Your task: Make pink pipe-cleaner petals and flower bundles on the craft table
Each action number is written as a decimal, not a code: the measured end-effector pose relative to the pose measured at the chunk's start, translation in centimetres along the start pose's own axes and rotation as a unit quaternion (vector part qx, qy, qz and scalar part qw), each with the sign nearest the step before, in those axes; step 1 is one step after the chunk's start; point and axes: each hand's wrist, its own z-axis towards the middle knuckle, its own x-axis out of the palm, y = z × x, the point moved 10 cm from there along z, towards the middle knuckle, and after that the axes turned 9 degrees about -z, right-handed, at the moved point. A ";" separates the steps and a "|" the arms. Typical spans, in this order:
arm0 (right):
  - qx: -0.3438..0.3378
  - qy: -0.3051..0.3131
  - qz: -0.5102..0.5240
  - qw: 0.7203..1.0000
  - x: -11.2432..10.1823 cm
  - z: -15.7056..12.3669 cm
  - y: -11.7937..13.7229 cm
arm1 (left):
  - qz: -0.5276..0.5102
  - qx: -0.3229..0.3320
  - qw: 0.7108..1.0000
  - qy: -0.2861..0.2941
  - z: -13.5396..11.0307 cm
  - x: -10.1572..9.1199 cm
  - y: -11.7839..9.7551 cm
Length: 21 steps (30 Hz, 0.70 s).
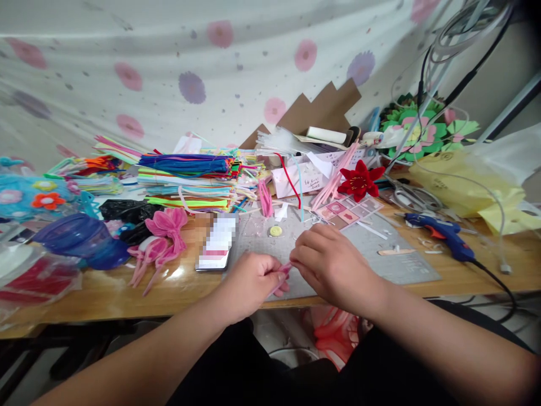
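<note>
My left hand (253, 279) is closed around a pink pipe cleaner (282, 275) at the front edge of the wooden table (105, 293). My right hand (327, 262) meets it from the right and pinches the same pink piece at its upper end. Both hands hover over a grey cutting mat (397, 254). A small yellow disc (275, 230) lies on the mat just beyond my fingers.
A phone (216, 242) lies left of my hands, with pink pipe-cleaner bows (163, 237) beside it. Stacks of coloured pipe cleaners (190, 175) fill the back. A red flower (359, 179), a blue glue gun (443, 234) and scissors (412, 197) are at the right.
</note>
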 end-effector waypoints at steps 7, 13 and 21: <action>0.013 -0.068 0.019 0.997 -1.2 -0.6 0.6 | -0.122 -0.039 0.992 0.008 -0.6 0.0 0.1; 0.015 -0.066 0.077 0.995 -0.6 -0.5 0.4 | -0.111 -0.048 0.993 -0.005 -0.9 -0.2 0.0; 0.030 -0.093 0.141 0.985 -1.0 -0.4 0.0 | -0.081 0.004 0.997 -0.002 -0.9 -0.6 -1.2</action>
